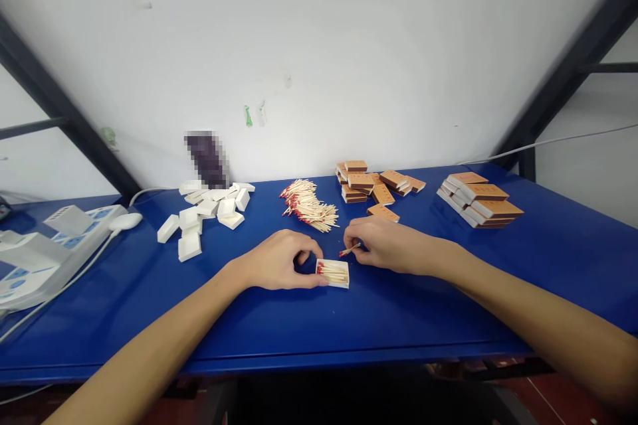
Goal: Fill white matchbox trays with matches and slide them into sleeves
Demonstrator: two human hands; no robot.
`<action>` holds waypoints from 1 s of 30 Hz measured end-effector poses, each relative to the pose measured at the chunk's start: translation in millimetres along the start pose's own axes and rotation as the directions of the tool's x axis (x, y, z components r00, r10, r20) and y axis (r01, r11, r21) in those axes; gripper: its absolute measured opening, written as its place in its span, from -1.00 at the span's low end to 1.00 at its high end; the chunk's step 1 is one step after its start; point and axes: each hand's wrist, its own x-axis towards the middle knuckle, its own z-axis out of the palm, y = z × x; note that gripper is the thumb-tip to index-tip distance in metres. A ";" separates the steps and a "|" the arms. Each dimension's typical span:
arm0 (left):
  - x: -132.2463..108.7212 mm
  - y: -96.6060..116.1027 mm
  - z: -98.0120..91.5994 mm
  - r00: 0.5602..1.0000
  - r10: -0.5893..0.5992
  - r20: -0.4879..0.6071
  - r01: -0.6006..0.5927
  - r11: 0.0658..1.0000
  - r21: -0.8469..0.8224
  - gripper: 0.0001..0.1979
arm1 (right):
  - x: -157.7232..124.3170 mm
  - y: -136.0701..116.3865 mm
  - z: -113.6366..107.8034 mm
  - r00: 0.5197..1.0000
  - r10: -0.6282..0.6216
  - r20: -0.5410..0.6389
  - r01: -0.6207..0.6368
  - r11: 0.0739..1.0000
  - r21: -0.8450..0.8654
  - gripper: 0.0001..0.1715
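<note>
My left hand grips the left end of a small white matchbox tray between thumb and fingers. Red-tipped matches lie side by side in that tray, heads to the left. Just right of it and slightly above, my right hand pinches a few matches with their red heads pointing left. Behind both hands spreads a loose pile of matches on the blue table.
White matchbox trays lie scattered at the left. Orange matchbox sleeves are heaped behind my right hand, with stacked matchboxes farther right. A power strip with plugs and a white cable stands at far left on the table.
</note>
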 end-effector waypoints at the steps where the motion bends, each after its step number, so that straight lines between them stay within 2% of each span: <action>1: 0.1 -0.1 0.0 1.000 0.003 -0.001 -0.003 1.000 0.005 -0.63 | -0.9 2.4 -0.5 1.000 0.006 0.007 -0.006 1.000 -0.002 -0.88; 7: 0.4 -0.8 -0.7 1.000 0.001 -0.005 0.000 0.998 0.058 -0.64 | -1.5 6.7 -0.9 1.000 0.003 -0.009 -0.002 1.000 0.012 -0.80; 13: 2.9 0.1 3.3 0.999 0.001 -0.039 0.005 0.988 0.156 -0.62 | -2.7 -18.3 -6.5 0.981 -0.001 -0.192 0.048 0.970 0.239 -0.85; 15: 3.8 0.4 5.8 0.999 0.020 -0.042 -0.012 0.984 0.180 -0.59 | -2.5 -26.8 -3.1 0.976 -0.013 -0.215 0.076 0.955 0.287 -0.88; 21: 3.9 1.6 7.2 0.998 0.030 -0.046 -0.019 0.974 0.226 -0.56 | 0.1 -29.6 11.4 0.983 -0.118 -0.140 0.150 0.958 0.246 -0.88; 26: 3.1 2.5 4.8 1.000 0.011 -0.029 -0.005 0.980 0.199 -0.58 | -4.2 -26.1 7.9 0.982 -0.180 -0.051 0.187 0.965 0.185 -0.80; 30: 2.4 1.9 3.7 1.000 0.004 -0.026 0.001 0.983 0.184 -0.59 | -7.4 -28.2 5.9 0.977 -0.205 -0.050 0.210 0.967 0.146 -0.80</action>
